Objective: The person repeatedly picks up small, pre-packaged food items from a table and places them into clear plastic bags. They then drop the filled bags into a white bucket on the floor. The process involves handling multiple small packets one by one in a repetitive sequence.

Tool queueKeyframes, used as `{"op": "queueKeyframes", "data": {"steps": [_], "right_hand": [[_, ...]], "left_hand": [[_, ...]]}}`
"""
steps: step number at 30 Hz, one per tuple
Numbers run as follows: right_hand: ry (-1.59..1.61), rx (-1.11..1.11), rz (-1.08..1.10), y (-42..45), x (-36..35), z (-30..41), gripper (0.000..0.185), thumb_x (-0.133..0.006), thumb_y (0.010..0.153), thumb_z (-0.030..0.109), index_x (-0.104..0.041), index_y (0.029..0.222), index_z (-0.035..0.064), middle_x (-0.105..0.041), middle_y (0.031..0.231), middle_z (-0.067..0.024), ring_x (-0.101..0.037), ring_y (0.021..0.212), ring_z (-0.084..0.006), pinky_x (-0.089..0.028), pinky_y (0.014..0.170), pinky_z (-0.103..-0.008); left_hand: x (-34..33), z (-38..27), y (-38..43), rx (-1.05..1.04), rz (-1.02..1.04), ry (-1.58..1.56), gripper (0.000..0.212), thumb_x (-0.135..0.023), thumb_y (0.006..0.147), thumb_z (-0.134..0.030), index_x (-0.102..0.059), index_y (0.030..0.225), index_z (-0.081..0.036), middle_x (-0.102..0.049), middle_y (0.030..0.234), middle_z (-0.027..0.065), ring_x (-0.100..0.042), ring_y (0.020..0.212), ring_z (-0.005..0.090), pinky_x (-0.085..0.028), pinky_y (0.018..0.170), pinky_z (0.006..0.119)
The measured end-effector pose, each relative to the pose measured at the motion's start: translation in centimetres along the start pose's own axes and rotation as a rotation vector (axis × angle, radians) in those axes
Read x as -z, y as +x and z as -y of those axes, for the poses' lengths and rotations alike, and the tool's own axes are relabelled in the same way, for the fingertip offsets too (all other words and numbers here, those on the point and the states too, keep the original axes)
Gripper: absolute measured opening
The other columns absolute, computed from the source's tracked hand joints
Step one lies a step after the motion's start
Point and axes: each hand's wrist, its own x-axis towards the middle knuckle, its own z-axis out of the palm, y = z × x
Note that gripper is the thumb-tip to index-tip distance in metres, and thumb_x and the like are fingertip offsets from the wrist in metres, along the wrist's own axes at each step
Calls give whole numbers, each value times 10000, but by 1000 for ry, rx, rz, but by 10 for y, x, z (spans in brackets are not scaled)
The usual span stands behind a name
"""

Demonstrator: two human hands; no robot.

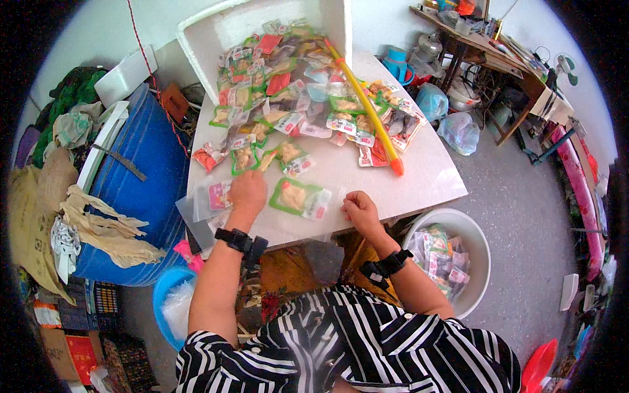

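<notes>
My left hand [249, 192] is over the front left of the white table, beside a clear plastic bag with a pink printed label [220, 195]; whether its fingers grip anything is hidden. A green-edged food packet [295, 196] lies flat between my hands. My right hand [361, 210] is at the table's front edge with its fingers curled, and I cannot tell whether something thin is in them. Beyond them, many small food packets [290, 123] lie heaped, spilling from a white foam box [192, 54] on its side. A yellow rod with orange ends [372, 113] lies across the heap.
A white bucket [484, 275] holding packets stands on the floor at the right. On the left are a large blue barrel [132, 196] and a blue basin [159, 304] with clear bags. A wooden desk [486, 44] stands at the back right, with plastic bags [459, 132] near it.
</notes>
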Motion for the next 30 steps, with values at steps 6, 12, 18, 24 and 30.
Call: {"op": "queueKeyframes", "data": {"steps": [6, 12, 18, 24, 30], "right_hand": [[-11, 43, 34, -2, 4, 2, 181, -492, 764, 96, -454, 919, 10, -512, 789, -41, -509, 693, -102, -420, 570, -213], [-98, 101, 222, -21, -12, 24, 489, -571, 696, 60, -314, 1107, -2, -451, 1017, -73, -440, 960, -162, -358, 826, -283], [-406, 283, 27, -21, -22, 17, 340, -533, 725, 73, -402, 1032, 5, -494, 945, -61, -468, 892, -150, -385, 774, -270], [301, 40, -4, -15, -11, 8, 176, -445, 772, 64, -466, 945, 40, -513, 847, -37, -503, 751, -120, -419, 657, -232], [436, -39, -163, -17, 18, 25, 154, -442, 779, 84, -460, 919, 21, -520, 752, -64, -497, 569, -137, -421, 496, -244]], "left_hand": [[27, -72, 2, 168, 113, -406, 131, -452, 710, -140, -489, 706, -14, -516, 683, 171, -508, 610, 343, -399, 541, 439], [23, -122, -8, 237, 206, -833, 173, -427, 751, -179, -463, 755, -9, -506, 716, 189, -490, 672, 364, -379, 589, 433], [27, -157, -15, 186, 247, -885, 156, -439, 752, -172, -467, 747, -19, -513, 725, 171, -494, 685, 340, -388, 590, 399], [19, -160, -28, 31, 132, -1051, 161, -501, 721, -161, -496, 803, -23, -515, 765, 157, -493, 726, 321, -397, 606, 385], [21, -135, -55, 88, 181, -738, 236, -548, 684, -209, -508, 824, -23, -512, 818, 157, -488, 764, 319, -399, 638, 402]]}}
